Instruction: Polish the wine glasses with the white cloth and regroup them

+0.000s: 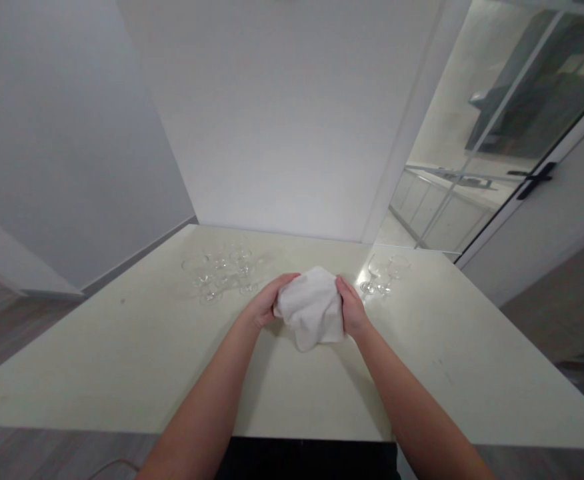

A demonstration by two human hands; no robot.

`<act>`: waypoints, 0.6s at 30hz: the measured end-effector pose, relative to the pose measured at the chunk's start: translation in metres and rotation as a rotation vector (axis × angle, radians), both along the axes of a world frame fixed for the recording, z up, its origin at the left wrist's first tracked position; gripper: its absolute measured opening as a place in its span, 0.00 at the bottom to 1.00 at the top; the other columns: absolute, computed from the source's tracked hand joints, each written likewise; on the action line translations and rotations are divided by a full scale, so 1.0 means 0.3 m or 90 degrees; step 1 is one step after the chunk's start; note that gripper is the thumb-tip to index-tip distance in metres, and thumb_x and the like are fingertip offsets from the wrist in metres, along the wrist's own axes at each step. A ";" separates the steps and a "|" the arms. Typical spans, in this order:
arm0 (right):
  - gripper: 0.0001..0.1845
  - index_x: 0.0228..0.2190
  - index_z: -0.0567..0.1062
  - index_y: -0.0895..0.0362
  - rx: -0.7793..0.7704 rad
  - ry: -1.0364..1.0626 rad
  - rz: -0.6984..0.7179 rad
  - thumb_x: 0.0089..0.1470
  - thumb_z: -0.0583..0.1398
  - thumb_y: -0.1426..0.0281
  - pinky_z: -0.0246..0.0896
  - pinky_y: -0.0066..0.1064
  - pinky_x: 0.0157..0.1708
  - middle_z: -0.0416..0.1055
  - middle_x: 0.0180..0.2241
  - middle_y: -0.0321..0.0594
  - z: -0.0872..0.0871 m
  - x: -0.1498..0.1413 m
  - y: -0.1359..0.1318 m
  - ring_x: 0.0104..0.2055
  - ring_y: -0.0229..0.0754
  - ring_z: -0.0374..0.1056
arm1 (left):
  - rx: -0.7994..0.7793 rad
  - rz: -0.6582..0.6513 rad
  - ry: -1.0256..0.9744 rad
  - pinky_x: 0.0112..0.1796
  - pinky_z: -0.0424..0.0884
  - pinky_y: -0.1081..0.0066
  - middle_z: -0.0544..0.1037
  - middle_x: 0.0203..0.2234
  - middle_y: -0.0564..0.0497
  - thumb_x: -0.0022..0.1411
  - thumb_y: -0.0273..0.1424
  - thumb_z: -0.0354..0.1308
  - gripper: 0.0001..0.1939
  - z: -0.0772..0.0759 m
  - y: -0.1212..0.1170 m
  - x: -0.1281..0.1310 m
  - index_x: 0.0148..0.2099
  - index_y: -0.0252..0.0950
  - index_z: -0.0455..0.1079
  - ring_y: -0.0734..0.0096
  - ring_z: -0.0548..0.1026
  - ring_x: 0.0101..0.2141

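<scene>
A white cloth (313, 307) is held between my two hands over the middle of the table. My left hand (271, 300) grips its left side, fingers partly hidden behind the fabric. On the opposite side my right hand (351, 307) is closed on the cloth's right edge. The cloth hangs in loose folds, and whether anything is inside it cannot be seen. Several clear stemmed glasses (242, 263) stand to the left of my left hand. Beyond my right hand are more clear glasses (372, 273), close together on the table.
The pale table (122, 373) reaches back to a white wall (282, 133). At the right is a glass-paned door (437, 173) with a black handle (537, 180). The table's front edge lies close to my body. A thin cable (115, 463) shows on the floor at lower left.
</scene>
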State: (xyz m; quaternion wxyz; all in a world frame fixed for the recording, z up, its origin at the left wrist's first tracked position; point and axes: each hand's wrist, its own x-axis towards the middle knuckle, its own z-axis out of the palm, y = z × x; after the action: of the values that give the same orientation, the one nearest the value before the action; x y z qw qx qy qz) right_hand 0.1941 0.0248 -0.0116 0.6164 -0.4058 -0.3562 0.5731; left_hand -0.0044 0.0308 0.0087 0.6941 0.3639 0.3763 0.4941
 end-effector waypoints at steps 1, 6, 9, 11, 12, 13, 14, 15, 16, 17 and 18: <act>0.19 0.35 0.75 0.53 0.001 0.028 -0.003 0.46 0.67 0.54 0.67 0.36 0.45 0.77 0.38 0.37 0.005 0.006 0.003 0.42 0.45 0.71 | -0.001 -0.026 0.024 0.35 0.73 0.69 0.80 0.36 0.44 0.51 0.41 0.65 0.22 0.001 -0.001 -0.011 0.44 0.32 0.75 0.63 0.78 0.34; 0.23 0.36 0.76 0.55 0.032 0.074 -0.023 0.50 0.62 0.49 0.69 0.41 0.44 0.79 0.35 0.40 -0.004 0.042 0.041 0.44 0.50 0.73 | 0.051 0.027 -0.067 0.42 0.73 0.58 0.79 0.40 0.38 0.53 0.66 0.45 0.45 0.008 -0.013 -0.034 0.53 0.33 0.70 0.51 0.78 0.43; 0.22 0.37 0.75 0.55 0.036 0.085 -0.075 0.51 0.61 0.50 0.70 0.40 0.43 0.79 0.36 0.40 -0.034 0.051 0.069 0.43 0.49 0.74 | 0.026 -0.040 -0.068 0.43 0.72 0.55 0.79 0.40 0.34 0.49 0.71 0.39 0.53 -0.001 -0.023 0.002 0.53 0.29 0.69 0.46 0.76 0.45; 0.20 0.37 0.74 0.54 0.015 0.115 -0.136 0.51 0.61 0.52 0.71 0.39 0.43 0.79 0.36 0.38 -0.054 0.055 0.084 0.42 0.47 0.74 | 0.055 -0.035 -0.085 0.43 0.72 0.55 0.79 0.39 0.34 0.47 0.72 0.38 0.55 -0.011 -0.024 0.022 0.54 0.28 0.68 0.46 0.76 0.45; 0.19 0.37 0.74 0.54 0.004 0.132 -0.161 0.51 0.61 0.53 0.71 0.38 0.42 0.78 0.36 0.37 -0.061 0.057 0.091 0.41 0.46 0.74 | 0.075 -0.009 -0.096 0.42 0.72 0.55 0.79 0.39 0.35 0.47 0.72 0.37 0.56 -0.016 -0.022 0.027 0.55 0.29 0.67 0.47 0.76 0.45; 0.18 0.37 0.73 0.54 -0.005 0.144 -0.178 0.51 0.61 0.54 0.71 0.37 0.41 0.78 0.36 0.36 -0.068 0.059 0.096 0.41 0.45 0.74 | 0.085 0.021 -0.099 0.42 0.72 0.56 0.79 0.39 0.36 0.48 0.72 0.39 0.54 -0.021 -0.018 0.029 0.55 0.30 0.67 0.48 0.77 0.44; 0.17 0.36 0.73 0.54 -0.008 0.149 -0.188 0.51 0.61 0.54 0.71 0.36 0.40 0.78 0.35 0.36 -0.073 0.062 0.101 0.40 0.45 0.74 | 0.080 0.051 -0.088 0.41 0.73 0.58 0.80 0.38 0.38 0.49 0.70 0.42 0.50 -0.026 -0.012 0.027 0.54 0.32 0.68 0.50 0.77 0.43; 0.16 0.36 0.73 0.54 -0.005 0.140 -0.192 0.51 0.61 0.55 0.70 0.36 0.39 0.77 0.35 0.35 -0.078 0.065 0.106 0.39 0.44 0.74 | 0.064 0.073 -0.067 0.40 0.73 0.60 0.80 0.37 0.40 0.51 0.66 0.48 0.44 -0.030 -0.005 0.024 0.53 0.34 0.69 0.52 0.78 0.42; 0.16 0.36 0.73 0.54 0.003 0.117 -0.195 0.51 0.61 0.55 0.70 0.35 0.39 0.77 0.35 0.35 -0.082 0.068 0.110 0.39 0.43 0.73 | 0.045 0.081 -0.040 0.39 0.73 0.63 0.80 0.36 0.42 0.52 0.61 0.53 0.38 -0.033 0.002 0.021 0.51 0.35 0.70 0.54 0.78 0.41; 0.16 0.36 0.73 0.53 0.014 0.080 -0.198 0.51 0.61 0.56 0.69 0.34 0.39 0.76 0.35 0.35 -0.086 0.071 0.113 0.39 0.43 0.73 | 0.026 0.077 -0.014 0.38 0.73 0.64 0.81 0.36 0.44 0.53 0.57 0.58 0.33 -0.035 0.009 0.018 0.49 0.36 0.71 0.55 0.79 0.40; 0.16 0.36 0.73 0.53 0.027 0.034 -0.202 0.51 0.61 0.55 0.69 0.33 0.38 0.76 0.35 0.35 -0.090 0.074 0.116 0.39 0.43 0.72 | 0.012 0.065 0.008 0.36 0.72 0.66 0.81 0.35 0.45 0.53 0.54 0.59 0.29 -0.036 0.016 0.016 0.48 0.36 0.72 0.56 0.79 0.38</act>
State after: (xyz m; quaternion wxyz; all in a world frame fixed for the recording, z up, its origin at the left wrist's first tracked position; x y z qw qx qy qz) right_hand 0.2162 0.0597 -0.0387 0.7170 -0.4283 -0.2831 0.4716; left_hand 0.0004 0.0355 -0.0019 0.6623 0.3536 0.3938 0.5303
